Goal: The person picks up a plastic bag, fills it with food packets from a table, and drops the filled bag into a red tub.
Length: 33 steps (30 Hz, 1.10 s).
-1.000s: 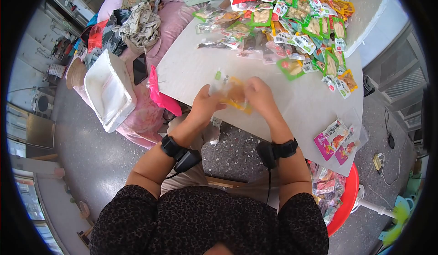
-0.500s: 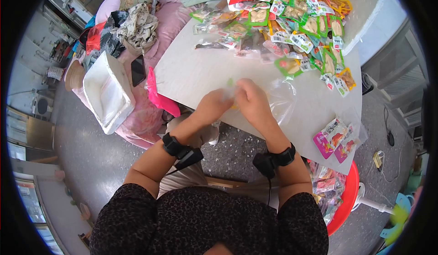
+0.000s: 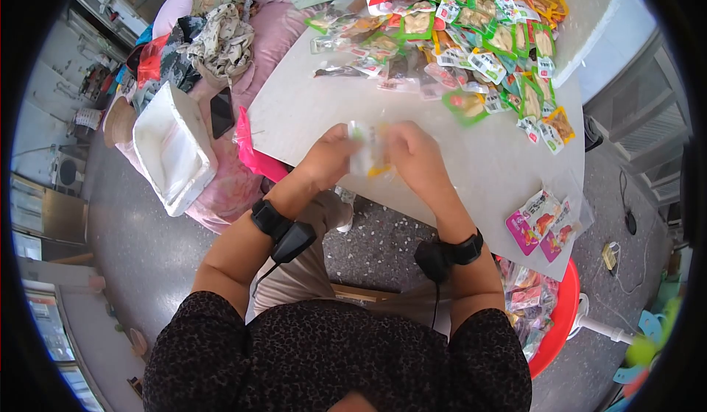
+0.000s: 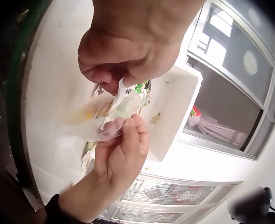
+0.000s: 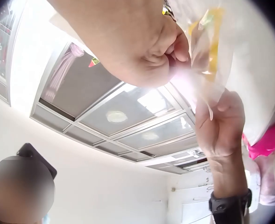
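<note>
Over the near part of the table, my left hand (image 3: pixel 329 154) and right hand (image 3: pixel 414 150) face each other with a small vacuum food packet (image 3: pixel 377 160) between them, white and yellow and blurred by motion. Thin clear plastic, looking like a bag (image 4: pixel 108 128), surrounds part of the packet in the left wrist view. There, the right thumb and fingers (image 4: pixel 130 135) pinch the bag's edge, and the curled left hand (image 4: pixel 128 56) grips a whitish end of the packet. The right wrist view shows the packet's yellow border (image 5: pixel 214 49) through the film.
Many food packets (image 3: pixel 471 58) are heaped at the table's far side by a white foam box (image 3: pixel 589 36). Two pink-and-white packets (image 3: pixel 537 224) lie at the right corner, above a red basin (image 3: pixel 563 324). Pink plastic (image 3: pixel 254 150) hangs at the left edge; another foam box (image 3: pixel 174 150) sits beyond.
The packet first showed broadly between my hands; then the hands came together, with clear plastic spread out to the right. Now they are apart again, packet and plastic between them.
</note>
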### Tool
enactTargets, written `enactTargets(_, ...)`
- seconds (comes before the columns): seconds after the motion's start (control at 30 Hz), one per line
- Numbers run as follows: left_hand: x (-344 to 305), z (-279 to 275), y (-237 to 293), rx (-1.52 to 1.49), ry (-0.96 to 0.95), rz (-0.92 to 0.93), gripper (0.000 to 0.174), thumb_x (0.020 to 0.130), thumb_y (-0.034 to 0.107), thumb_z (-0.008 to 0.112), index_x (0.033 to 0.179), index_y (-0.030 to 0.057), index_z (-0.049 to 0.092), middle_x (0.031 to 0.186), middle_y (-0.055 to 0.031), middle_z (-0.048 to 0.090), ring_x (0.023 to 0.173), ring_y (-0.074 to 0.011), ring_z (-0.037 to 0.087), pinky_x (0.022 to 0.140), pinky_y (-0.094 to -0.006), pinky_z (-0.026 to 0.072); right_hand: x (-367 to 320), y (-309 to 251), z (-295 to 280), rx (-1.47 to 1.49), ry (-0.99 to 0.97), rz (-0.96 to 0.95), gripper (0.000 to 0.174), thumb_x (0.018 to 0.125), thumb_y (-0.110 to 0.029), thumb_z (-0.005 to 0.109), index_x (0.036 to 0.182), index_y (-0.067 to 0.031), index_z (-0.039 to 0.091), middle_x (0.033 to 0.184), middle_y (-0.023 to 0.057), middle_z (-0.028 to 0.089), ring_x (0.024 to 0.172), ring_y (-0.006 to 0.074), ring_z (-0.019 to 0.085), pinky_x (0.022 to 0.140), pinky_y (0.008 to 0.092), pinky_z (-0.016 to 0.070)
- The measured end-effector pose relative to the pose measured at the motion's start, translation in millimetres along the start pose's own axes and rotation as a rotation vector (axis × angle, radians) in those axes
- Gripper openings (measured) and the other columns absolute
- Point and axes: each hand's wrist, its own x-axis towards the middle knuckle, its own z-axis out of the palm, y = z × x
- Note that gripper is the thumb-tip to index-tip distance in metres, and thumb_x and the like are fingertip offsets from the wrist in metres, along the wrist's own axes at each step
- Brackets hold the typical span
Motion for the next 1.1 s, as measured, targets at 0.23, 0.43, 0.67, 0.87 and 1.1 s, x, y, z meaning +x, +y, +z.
enactTargets(0.23,-3,13,-2,0.881,0.118,0.194,0.018,0.078,0.009,0.048,0.095,0.005,0.047,0.086,-0.0119,0.056,0.083,-0.0189,0.056,0.071,-0.0302,0.0441,-3,-13,-1,-0.214,0.095,-0.26,0.01,0.072,-0.007,0.046,0.079,-0.0005,0.048,0.071,0.017,0.053,0.065,0.0332,0.053,0.058,0.039,0.041)
enactTargets(0.43,8,5,-32,1.35,0.13,0.437,0.012,0.076,0.01,0.048,0.086,0.0032,0.048,0.075,-0.011,0.055,0.072,-0.0181,0.055,0.066,-0.0295,0.0425,-11,-6,19,-0.403,-0.121,-0.168,0.015,0.074,-0.01,0.045,0.086,-0.0013,0.048,0.079,0.0185,0.053,0.074,0.035,0.05,0.062,0.0394,0.0396)
enactTargets(0.67,15,-2,-44,0.791,0.091,0.454,0.02,0.075,0.007,0.046,0.093,0.0026,0.05,0.092,-0.0141,0.055,0.087,-0.0268,0.052,0.073,-0.0344,0.0403,-13,-17,18,0.05,0.01,-0.203,0.005,0.071,-0.006,0.047,0.073,-0.0014,0.045,0.067,0.0168,0.051,0.062,0.0338,0.051,0.053,0.0414,0.0381)
enactTargets(0.87,23,20,-33,1.066,-0.004,0.328,0.021,0.074,0.012,0.047,0.093,0.0042,0.052,0.093,-0.0168,0.055,0.089,-0.0307,0.051,0.075,-0.0354,0.0392,-3,4,13,-0.4,-0.01,-0.198,0.015,0.074,-0.009,0.047,0.086,-0.0015,0.05,0.075,0.0178,0.054,0.07,0.0323,0.052,0.061,0.0351,0.0413)
enactTargets(1.1,61,-13,12,1.375,-0.08,0.436,0.018,0.074,0.016,0.05,0.088,0.004,0.053,0.08,-0.0106,0.056,0.076,-0.0215,0.054,0.068,-0.0314,0.0412,4,30,0,-0.191,0.023,-0.03,0.012,0.074,-0.01,0.045,0.082,-0.0016,0.049,0.072,0.0189,0.054,0.07,0.0344,0.053,0.061,0.0394,0.0417)
